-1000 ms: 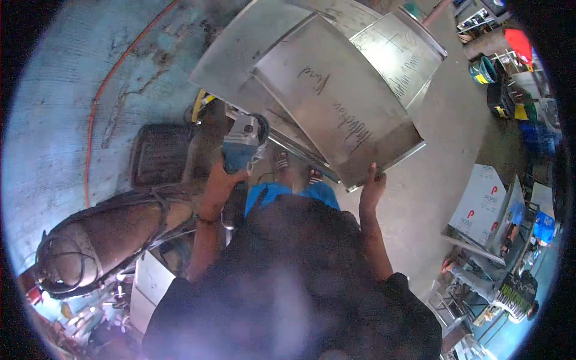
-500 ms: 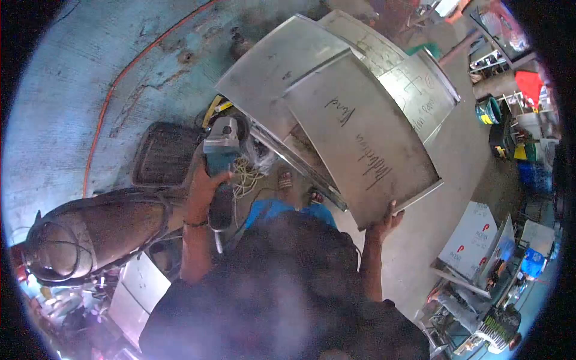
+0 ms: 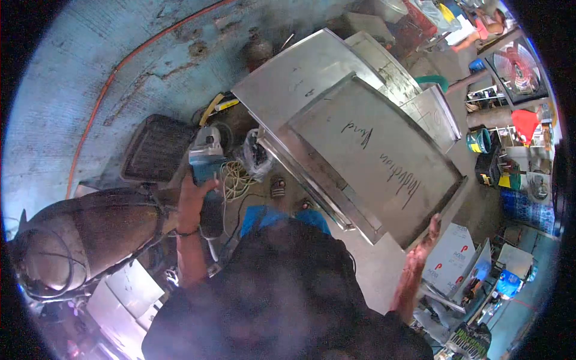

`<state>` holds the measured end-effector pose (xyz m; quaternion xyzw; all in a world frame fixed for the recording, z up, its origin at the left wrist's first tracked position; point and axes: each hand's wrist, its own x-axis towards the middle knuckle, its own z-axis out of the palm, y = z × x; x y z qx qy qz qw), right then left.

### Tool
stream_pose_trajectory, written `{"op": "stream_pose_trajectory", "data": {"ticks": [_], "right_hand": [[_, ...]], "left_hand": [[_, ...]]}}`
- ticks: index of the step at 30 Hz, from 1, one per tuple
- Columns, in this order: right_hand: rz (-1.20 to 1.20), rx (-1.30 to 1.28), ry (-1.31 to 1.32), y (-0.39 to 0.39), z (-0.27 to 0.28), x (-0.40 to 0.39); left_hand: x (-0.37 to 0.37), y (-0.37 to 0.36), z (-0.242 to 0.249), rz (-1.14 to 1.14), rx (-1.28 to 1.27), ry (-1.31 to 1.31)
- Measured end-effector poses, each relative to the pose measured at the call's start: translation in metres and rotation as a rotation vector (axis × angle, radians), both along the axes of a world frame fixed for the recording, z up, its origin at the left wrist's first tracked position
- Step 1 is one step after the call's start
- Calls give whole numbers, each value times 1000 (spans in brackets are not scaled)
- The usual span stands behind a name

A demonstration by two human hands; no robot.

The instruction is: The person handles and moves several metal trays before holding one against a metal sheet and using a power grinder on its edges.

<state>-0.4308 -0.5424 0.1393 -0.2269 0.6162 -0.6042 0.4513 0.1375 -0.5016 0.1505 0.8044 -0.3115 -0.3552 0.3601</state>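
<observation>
My left hand (image 3: 195, 201) is wrapped around an angle grinder (image 3: 207, 161) with a teal body and a grey metal head, held up at the left. My right hand (image 3: 425, 239) grips the near right corner of a shallow metal panel (image 3: 366, 141) with folded edges and black handwriting. This panel lies tilted across other metal sheets. Beneath it, to the upper left, is a larger plain metal sheet (image 3: 306, 78). Another marked sheet (image 3: 433, 114) sticks out at the right. What supports the stack is mostly hidden.
A brown gas cylinder (image 3: 96, 240) lies at the left beside a black case (image 3: 151, 149). A pale cable (image 3: 237, 183) is coiled on the floor near my feet. White printed boards (image 3: 449, 252) and a teal bucket (image 3: 479, 141) stand at the right.
My right hand has moved right, with the near end of the marked panel swinging right and its raised rims showing more. The grinder stays in my left hand. The camera view has shifted.
</observation>
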Motion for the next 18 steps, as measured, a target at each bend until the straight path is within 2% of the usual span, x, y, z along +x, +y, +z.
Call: {"op": "stream_pose_trajectory", "data": {"ticks": [1, 2, 4, 5, 7, 9, 11, 12, 14, 18], "right_hand": [[-24, -14, 231, -6, -9, -10], [-23, -12, 233, -13, -12, -24], [-47, 164, 480, -50, 10, -24], [-47, 168, 481, -68, 15, -28], [214, 89, 476, -111, 20, -29], [323, 35, 220, -155, 29, -3], [615, 14, 298, -208, 21, 1], [627, 12, 292, -226, 16, 13], [784, -29, 76, -257, 1, 40], [878, 91, 83, -323, -60, 56]], "left_hand": [[16, 3, -12, 12, -11, 66], [28, 8, -23, 22, -20, 130], [28, 5, 3, 53, -39, 190], [27, 6, 13, 82, -56, 247], [37, 13, 11, 134, -51, 167], [38, 19, 16, 190, -47, 81], [33, 27, 30, 214, -256, 247], [31, 29, 34, 225, -257, 239], [28, 34, 40, 383, -189, 161], [23, 62, 46, 499, -130, 293]]}}
